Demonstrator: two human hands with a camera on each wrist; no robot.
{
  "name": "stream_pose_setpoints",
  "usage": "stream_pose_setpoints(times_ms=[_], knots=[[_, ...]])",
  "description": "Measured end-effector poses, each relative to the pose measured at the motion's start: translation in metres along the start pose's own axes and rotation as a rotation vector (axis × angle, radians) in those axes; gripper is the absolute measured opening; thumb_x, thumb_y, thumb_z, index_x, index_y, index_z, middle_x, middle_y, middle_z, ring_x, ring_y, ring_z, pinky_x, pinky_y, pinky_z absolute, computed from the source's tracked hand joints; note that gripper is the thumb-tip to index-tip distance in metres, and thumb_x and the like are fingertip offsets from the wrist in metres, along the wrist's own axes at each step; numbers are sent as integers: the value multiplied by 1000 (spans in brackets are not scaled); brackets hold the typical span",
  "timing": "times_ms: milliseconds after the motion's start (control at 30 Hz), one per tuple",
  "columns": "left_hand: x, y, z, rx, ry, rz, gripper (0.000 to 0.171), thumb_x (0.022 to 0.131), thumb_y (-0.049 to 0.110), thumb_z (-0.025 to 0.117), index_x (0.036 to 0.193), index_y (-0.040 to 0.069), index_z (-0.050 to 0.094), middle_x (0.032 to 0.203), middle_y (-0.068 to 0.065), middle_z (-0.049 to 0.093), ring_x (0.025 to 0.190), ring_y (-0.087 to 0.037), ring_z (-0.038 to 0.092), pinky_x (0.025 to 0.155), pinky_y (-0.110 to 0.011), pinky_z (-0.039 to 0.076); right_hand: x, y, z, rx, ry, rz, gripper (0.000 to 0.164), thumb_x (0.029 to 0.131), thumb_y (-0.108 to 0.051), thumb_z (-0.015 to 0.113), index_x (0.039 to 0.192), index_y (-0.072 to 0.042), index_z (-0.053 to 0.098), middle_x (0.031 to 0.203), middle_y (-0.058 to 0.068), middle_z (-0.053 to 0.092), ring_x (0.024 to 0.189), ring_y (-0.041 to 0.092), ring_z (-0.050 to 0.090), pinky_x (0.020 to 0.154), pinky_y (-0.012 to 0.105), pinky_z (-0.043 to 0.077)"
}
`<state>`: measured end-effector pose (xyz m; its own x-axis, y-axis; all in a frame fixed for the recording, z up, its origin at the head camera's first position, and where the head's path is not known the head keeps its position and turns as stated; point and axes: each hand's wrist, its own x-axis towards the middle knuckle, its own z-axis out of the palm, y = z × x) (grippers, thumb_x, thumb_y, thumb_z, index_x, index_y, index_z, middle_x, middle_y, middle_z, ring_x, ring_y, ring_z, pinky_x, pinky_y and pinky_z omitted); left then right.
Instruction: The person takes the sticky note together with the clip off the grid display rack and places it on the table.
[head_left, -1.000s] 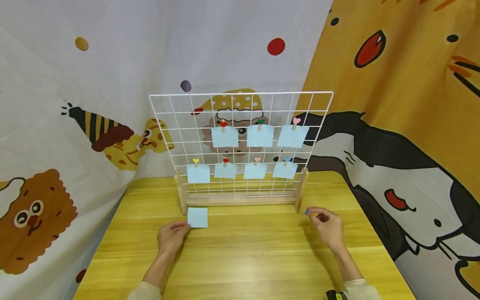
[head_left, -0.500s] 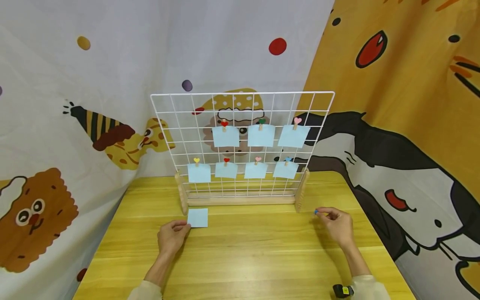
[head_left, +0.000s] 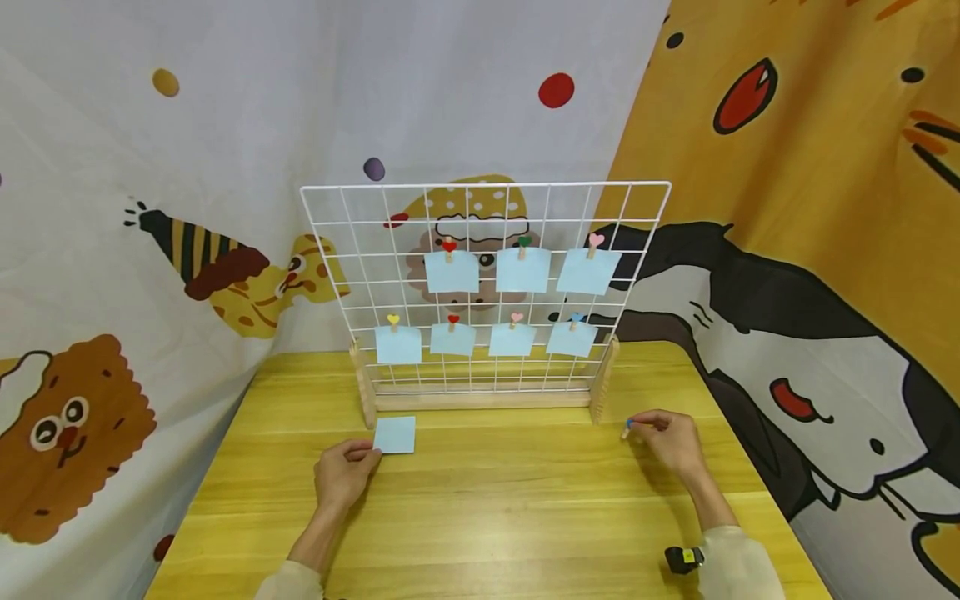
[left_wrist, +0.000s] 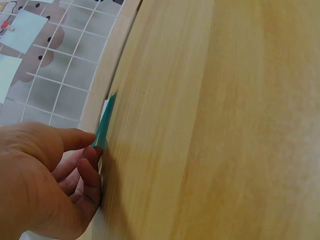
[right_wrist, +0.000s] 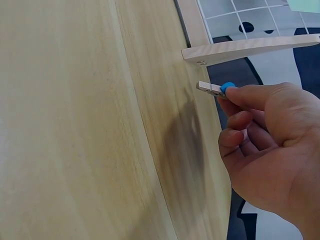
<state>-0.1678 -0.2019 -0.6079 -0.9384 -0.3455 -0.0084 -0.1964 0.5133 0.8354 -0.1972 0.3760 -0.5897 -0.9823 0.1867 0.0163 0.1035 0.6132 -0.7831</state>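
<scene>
The clothespin juts ahead of the right hand, which pinches it. The left hand pinches the blue note's near-left corner, both hands reaching forward, well apart

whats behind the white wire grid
Behind the white wire grid, patterned cloth shows, including a cartoon figure in a yellow spotted hat; lower down, some tabletop. Seven clipped blue notes hide whatever is directly behind them.

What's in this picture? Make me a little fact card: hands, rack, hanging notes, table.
Left hand: pinches a light-blue note by one corner
Right hand: holds a blue-topped wooden clothespin
Rack: white wire grid, wooden stand
Upper row (left to right): three notes; clips topped red, green, pink
Lower row: four notes; clips topped yellow, red, pink, blue
Table: yellowish, wood-grained
</scene>
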Motion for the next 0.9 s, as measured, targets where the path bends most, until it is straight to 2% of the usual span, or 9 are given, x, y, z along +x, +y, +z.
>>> stream_pose_setpoints(times_ms=[200, 333, 633, 900], knots=[[0, -2, 1, 26, -3, 15, 18, 97, 19, 89, 109, 6, 88, 100, -13, 89, 94, -28, 83, 77, -25, 55, 10, -1, 6, 17, -49, -4, 16, 105, -14, 81, 116, -3, 87, 116, 20, 86, 88, 12, 73, 71, 22, 59], [0, -2, 1, 38, -2, 22, 18, 97, 19, 89, 109, 6, 88, 100, -13, 89, 98, -32, 83, 82, -30, 56, 16, -2, 11, -19, -50, -37, 13, 104, -12, 81, 112, -3, 87, 110, 18, 86, 85, 12, 70, 68, 22, 57], [-1, -2, 1, 25, 11, 81, 18, 95, 14, 90, 109, 3, 87, 97, -14, 88, 87, -24, 84, 77, -28, 58, 24, -1, 18, -77, -67, -59, 12, 104, -10, 80, 111, -3, 87, 108, 17, 86, 88, 17, 69, 66, 23, 53], [1, -4, 2, 51, -2, 76, 18, 96, 16, 89, 110, 6, 87, 99, -11, 88, 92, -25, 84, 84, -31, 57, 28, 3, 22, -92, -81, -84, 11, 105, -10, 80, 112, -4, 87, 110, 17, 87, 94, 19, 73, 72, 22, 55]])
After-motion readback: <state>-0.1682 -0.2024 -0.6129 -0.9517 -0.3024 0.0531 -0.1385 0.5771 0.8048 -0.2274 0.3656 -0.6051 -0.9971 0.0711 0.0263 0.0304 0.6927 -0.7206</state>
